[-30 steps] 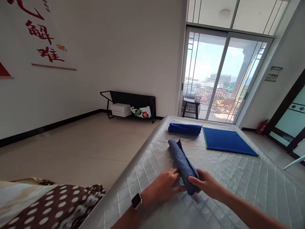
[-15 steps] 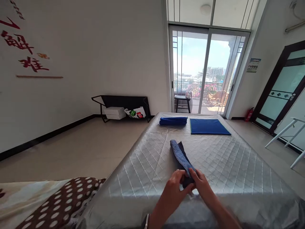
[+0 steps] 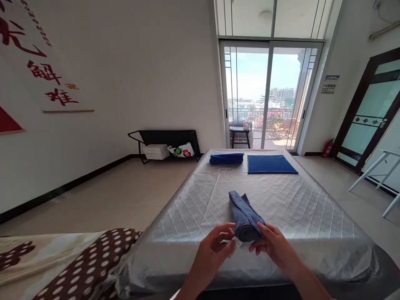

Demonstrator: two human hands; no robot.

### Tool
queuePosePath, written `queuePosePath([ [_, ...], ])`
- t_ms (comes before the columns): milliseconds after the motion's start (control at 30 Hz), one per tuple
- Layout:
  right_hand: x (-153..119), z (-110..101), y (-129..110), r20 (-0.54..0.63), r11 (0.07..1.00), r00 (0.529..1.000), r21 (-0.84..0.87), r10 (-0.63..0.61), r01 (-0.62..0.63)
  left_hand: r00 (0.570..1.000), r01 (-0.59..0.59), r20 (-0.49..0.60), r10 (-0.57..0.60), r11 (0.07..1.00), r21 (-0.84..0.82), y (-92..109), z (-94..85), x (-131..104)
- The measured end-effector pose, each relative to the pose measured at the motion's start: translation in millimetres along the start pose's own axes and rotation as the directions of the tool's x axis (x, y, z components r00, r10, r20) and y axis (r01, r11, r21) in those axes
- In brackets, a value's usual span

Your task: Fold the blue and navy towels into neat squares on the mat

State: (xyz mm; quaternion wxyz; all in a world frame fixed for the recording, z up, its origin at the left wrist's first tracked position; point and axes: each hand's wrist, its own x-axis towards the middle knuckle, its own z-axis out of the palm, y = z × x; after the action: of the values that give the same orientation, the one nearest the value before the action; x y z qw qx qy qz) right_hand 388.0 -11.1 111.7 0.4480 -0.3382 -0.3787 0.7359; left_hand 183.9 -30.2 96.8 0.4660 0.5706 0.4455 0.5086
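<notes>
A blue-grey towel [image 3: 245, 214] lies rolled up on the silver quilted cover, its spiral end facing me and a loose flap along the top. My right hand [image 3: 270, 241] grips the near right side of the roll, thumb on top and fingers curled low by the end. On the other side, my left hand [image 3: 215, 246] is open, fingers bent and apart, with the fingertips close to the roll's left edge. Whether they touch it I cannot tell. Farther back lie a folded blue cloth [image 3: 226, 158] and a flat blue cloth [image 3: 271, 164].
The silver cover [image 3: 193, 208] spreads over a bed-like surface. At lower left is a brown polka-dot blanket [image 3: 84, 258]. A black rack [image 3: 168, 136] with white boxes [image 3: 155, 151] stands by the wall. White stool legs [image 3: 368, 171] rise at right.
The towel has turned so that its coiled end faces me, and it looks thicker. My left hand has come off it and opened. My right hand has shifted to its right side.
</notes>
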Motion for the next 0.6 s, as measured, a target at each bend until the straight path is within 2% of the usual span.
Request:
queuePosePath([
  [133,-3,-7,11,-0.02,0.999,0.999,0.022,0.03,-0.029,1.0,-0.003,0.03,0.004,0.999,-0.035,-1,9.4,-4],
  [233,1,-14,17,-0.025,0.995,0.999,-0.101,0.021,-0.023,1.0,0.006,0.03,-0.006,1.0,0.0,9,10.2,-6],
  [300,3,-19,18,-0.087,0.977,0.994,-0.208,-0.067,0.048,0.999,0.017,0.035,-0.018,1.0,0.01,14,7.7,-5],
  [400,3,-21,17,-0.168,0.931,0.957,-0.323,-0.235,0.172,0.998,0.028,0.048,-0.028,1.0,-0.006,11,6.1,-4],
  [433,2,-20,17,-0.155,0.917,0.955,-0.353,-0.253,0.185,0.998,0.029,0.05,-0.028,1.0,-0.012,9,7.1,-3],
  [533,-4,-14,15,-0.058,0.899,0.978,-0.408,-0.2,0.159,0.999,0.026,0.04,-0.025,0.999,-0.028,1,12.9,-2],
  [600,-7,-11,13,-0.033,0.898,0.982,-0.412,-0.185,0.156,1.0,0.023,0.022,-0.022,0.999,-0.035,-1,16.1,-3],
])
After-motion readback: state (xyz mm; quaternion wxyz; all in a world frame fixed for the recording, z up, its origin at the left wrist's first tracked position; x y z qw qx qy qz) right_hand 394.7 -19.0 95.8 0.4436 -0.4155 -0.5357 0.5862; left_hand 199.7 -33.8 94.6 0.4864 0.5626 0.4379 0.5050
